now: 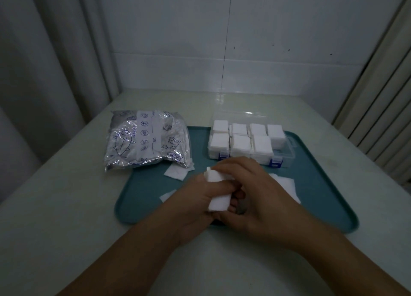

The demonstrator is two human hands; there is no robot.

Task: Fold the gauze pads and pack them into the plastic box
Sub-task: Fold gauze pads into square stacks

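Both hands meet over the middle of the teal tray (pixel 142 202). My left hand (pixel 195 204) and my right hand (pixel 251 195) grip a white gauze pad (pixel 219 195) between them, partly folded, with one end sticking up near the fingertips. The clear plastic box (pixel 287 155) stands open at the tray's far right, filled with several folded white pads. Loose flat gauze pads lie on the tray: one at the far left (pixel 176 173), one at the right (pixel 284 185) half hidden by my right hand, and a corner of another (pixel 167 195) beside my left hand.
A silver foil bag (pixel 146 143) with blue drawings lies at the tray's far left corner, partly on the pale table (pixel 66 218). The box's clear lid leans back toward the tiled wall. A curtain hangs at the left, window slats at the right.
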